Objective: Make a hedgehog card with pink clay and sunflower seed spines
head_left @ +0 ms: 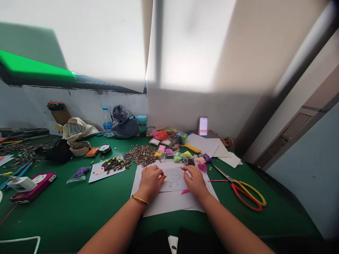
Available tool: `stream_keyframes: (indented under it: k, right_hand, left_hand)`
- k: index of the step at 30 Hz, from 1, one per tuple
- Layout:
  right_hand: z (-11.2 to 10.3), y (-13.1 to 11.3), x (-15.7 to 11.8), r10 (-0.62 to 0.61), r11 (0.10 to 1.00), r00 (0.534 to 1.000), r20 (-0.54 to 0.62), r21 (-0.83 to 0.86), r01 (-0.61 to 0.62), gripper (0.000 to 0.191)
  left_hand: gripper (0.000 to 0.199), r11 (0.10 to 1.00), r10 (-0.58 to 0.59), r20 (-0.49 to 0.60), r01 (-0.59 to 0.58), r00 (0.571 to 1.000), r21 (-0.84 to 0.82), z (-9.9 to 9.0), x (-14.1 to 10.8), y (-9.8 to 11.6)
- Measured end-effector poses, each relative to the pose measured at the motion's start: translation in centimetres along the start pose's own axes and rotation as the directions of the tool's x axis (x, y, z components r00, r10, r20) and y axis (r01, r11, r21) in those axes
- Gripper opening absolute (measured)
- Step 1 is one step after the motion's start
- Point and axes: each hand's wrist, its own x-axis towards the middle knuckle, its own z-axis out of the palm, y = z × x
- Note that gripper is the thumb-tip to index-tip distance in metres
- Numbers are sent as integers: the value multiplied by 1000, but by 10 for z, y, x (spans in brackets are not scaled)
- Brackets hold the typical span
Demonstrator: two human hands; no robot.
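Note:
A pencil-like outline of a round animal with short legs point(173, 176) is drawn on a small white sheet point(166, 197) lying over other white paper. My left hand point(151, 180) rests at the drawing's left end, thumb and forefinger closed together. Beside those fingertips shows a small peach-coloured patch point(165, 179), perhaps clay; whether they grip it is unclear. On the drawing's right side lies my right hand point(195, 180), its fingers bent loosely and apart, touching the paper with nothing visible in them. A pink strip point(185, 192) lies below the drawing, by the right hand.
Large scissors point(246, 194) with red and yellow handles lie at right. Sunflower seeds point(143, 155) are heaped behind, next to bagged coloured clay point(169, 151). A finished-looking hedgehog card point(107, 168), a purple bag point(78, 173) and a magenta device point(34, 187) are at left.

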Motion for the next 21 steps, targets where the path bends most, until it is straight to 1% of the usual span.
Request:
stream_keyframes:
  k: [3,10,16,18,21]
  right_hand:
    - [0,0,0,1,1000,1000,2,3,-1,26]
    - [-2,-2,1,27,1000,999,28,-1,-27,26]
    - [-2,-3,0,31,999,999,33,-11,-30,26]
    - [-2,-3,0,26,1000,999,33,-13,-26,26]
    - [-2,-3,0,24,1000,999,33,-20,-23,26]
  left_hand:
    - [16,1000,-4,0,4,1000,0,-1,0,0]
    - [7,1000,-22,3,22,1000,-13,0,0,-3]
    - [21,1000,-20,-6,20,1000,4,0,1,-2]
    - [19,1000,-29,-12,29,1000,10,0,1,-1]
    - [8,999,-36,-17,37,999,10,0,1,0]
